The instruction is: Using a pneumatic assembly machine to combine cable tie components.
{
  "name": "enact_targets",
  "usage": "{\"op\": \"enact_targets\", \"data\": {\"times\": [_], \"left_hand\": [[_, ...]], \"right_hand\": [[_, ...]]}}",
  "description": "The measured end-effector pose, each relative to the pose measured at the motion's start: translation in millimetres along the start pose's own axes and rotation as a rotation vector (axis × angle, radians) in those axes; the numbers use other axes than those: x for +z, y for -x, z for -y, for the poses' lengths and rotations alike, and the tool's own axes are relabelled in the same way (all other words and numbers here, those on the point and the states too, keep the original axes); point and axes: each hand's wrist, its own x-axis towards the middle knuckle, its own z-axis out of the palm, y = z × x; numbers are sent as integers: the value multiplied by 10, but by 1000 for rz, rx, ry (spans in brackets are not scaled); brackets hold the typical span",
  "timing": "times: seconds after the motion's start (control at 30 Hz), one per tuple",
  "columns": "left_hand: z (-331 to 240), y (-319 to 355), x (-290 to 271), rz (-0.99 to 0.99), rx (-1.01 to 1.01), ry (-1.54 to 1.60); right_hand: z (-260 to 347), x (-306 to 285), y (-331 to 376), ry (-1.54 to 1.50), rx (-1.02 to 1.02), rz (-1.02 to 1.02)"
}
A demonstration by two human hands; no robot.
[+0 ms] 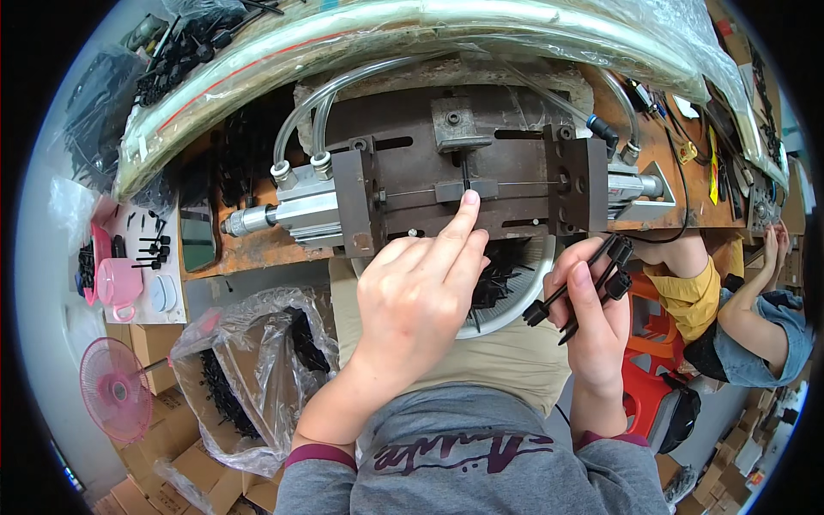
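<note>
My left hand [421, 287] reaches over the fixture with its index finger stretched out and the other fingers loosely bent. That fingertip rests at the lower end of a thin black rod [466, 169], which stands on a small dark block [448, 191] in the middle of the metal fixture [412, 163]. Pinched in my right hand [592, 322] are several black plastic rods with knobbed ends [612, 257]. A white round basket [515, 319] on my lap, partly hidden by my left hand, holds many black pieces [502, 270].
Silver air cylinders [313, 210] with clear hoses [309, 99] flank the fixture. At lower left are a plastic-lined box [257, 378] and a pink fan [116, 386]. A pink cup [120, 283] stands on a side table. A co-worker [747, 318] sits at right near red stools [648, 395].
</note>
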Motion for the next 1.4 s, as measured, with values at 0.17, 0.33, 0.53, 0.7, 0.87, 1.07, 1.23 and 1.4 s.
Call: {"op": "enact_targets", "data": {"times": [0.17, 0.33, 0.53, 0.7, 0.87, 1.07, 1.23, 1.4], "left_hand": [[29, 23, 17, 7, 23, -2], [16, 11, 31, -5, 35, -12], [15, 4, 12, -1, 10, 10], [20, -5, 11, -7, 42, -9], [-16, -20, -13, 16, -5, -22], [-15, -16, -2, 24, -27, -13], [-17, -22, -10, 41, -33, -22], [25, -2, -47, 16, 5, 124]], "right_hand": [[27, 6, 18, 28, 23, 8], [23, 1, 41, 61, 35, -2], [9, -11, 32, 112, -5, 20], [18, -39, 12, 187, -30, 60], [25, 0, 30, 111, 39, 27], [7, -19, 21, 27, 108, 24], [-7, -38, 8, -19, 131, 9], [-53, -57, 4, -108, 130, -20]]}}
